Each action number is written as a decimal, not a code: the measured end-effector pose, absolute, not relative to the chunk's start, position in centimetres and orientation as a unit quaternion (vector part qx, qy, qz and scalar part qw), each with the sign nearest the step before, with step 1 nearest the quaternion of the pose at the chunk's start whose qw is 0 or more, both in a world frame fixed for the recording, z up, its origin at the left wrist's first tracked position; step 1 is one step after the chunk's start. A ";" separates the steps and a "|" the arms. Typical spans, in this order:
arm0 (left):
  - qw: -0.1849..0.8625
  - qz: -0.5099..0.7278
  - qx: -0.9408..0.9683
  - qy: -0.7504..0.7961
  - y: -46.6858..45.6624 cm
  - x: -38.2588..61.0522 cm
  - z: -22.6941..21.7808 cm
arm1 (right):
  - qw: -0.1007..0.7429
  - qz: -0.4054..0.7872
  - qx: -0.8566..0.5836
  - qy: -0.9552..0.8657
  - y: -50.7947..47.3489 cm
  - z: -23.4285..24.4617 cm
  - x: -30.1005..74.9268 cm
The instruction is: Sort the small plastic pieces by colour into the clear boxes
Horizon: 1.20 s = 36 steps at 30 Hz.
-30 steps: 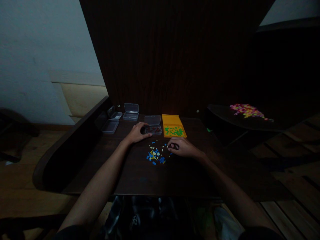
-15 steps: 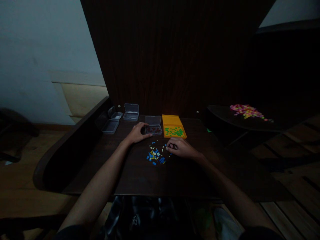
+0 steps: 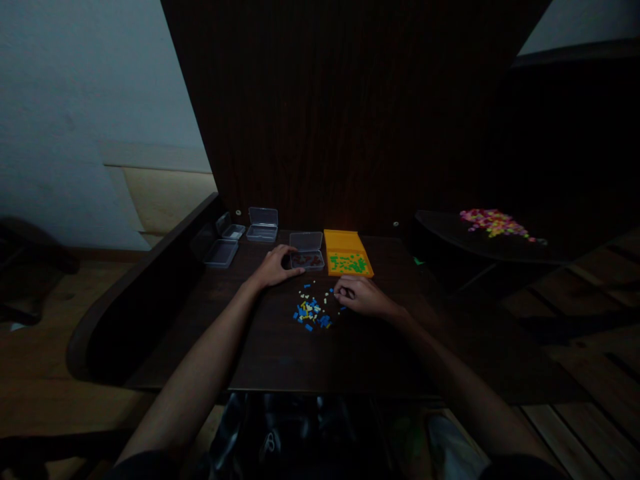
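My left hand [image 3: 274, 267] is at the left side of an open clear plastic box [image 3: 314, 268] with dark reddish-brown pieces [image 3: 306, 259] in it. Its thumb lies along the box's front corner, with the fingers at the left edge. My right hand [image 3: 364, 295] is curled in a pinch at the right edge of a loose pile of small blue, yellow and pale building bricks [image 3: 310, 312]. Whatever its fingertips hold is too small to make out. Just behind this hand stands an open orange case [image 3: 345, 239] with green pieces [image 3: 353, 264] in its base.
More open clear boxes stand at the back left: one [image 3: 263, 233] by the back panel, a small one [image 3: 234, 231], and one [image 3: 221, 253] by the raised side board [image 3: 145, 287]. Pink and yellow pieces [image 3: 495, 222] are heaped on a dark surface at right.
My right hand has shifted slightly at the pile's edge, and the pale bit seen by its fingertips is no longer visible. My left hand stays at the clear box.
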<state>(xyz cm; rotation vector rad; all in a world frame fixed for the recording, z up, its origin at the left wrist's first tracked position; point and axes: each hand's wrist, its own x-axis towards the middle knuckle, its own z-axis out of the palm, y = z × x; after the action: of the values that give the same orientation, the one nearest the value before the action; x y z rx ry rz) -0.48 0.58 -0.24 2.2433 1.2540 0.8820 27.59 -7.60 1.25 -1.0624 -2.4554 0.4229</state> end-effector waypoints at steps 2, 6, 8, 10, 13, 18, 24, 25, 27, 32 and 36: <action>0.209 0.319 0.808 0.449 0.6 -0.5 -0.3 | 0.217 0.146 -0.381 -0.887 -7.6 1.2 27.6; 0.210 0.322 0.808 0.446 0.8 -0.5 -0.6 | 0.228 0.140 -0.381 -0.885 -7.5 1.2 27.7; 0.212 0.321 0.809 0.444 0.8 -0.5 -0.7 | 0.231 0.140 -0.383 -0.883 -7.5 1.2 27.7; 0.210 0.320 0.809 0.446 0.8 -0.5 -0.6 | 0.234 0.143 -0.385 -0.881 -7.5 1.3 27.7; 0.206 0.318 0.808 0.452 0.6 -0.4 -0.4 | 0.236 0.156 -0.381 -0.880 -7.5 1.5 27.7; 0.211 0.313 0.809 0.452 0.4 -0.3 0.0 | 0.240 0.178 -0.383 -0.874 -7.5 1.5 27.8; 0.211 0.308 0.807 0.458 0.4 -0.4 0.0 | 0.245 0.205 -0.402 -0.858 -7.4 1.8 27.8; 0.210 0.307 0.807 0.458 0.4 -0.4 0.0 | 0.244 0.207 -0.407 -0.856 -7.4 1.9 27.7; 0.209 0.307 0.809 0.457 0.5 -0.4 -0.1 | 0.241 0.211 -0.413 -0.852 -7.3 2.1 27.7; 0.207 0.305 0.808 0.460 0.5 -0.3 -0.1 | 0.235 0.228 -0.425 -0.844 -6.8 2.2 27.4; 0.207 0.309 0.806 0.460 0.4 -0.3 -0.1 | 0.237 0.245 -0.424 -0.839 -6.3 2.5 27.2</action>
<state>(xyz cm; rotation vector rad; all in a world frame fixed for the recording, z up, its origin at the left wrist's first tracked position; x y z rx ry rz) -0.25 0.40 -0.11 2.2463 1.2804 0.8616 27.20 -6.31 2.54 -1.1628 -2.2999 0.6707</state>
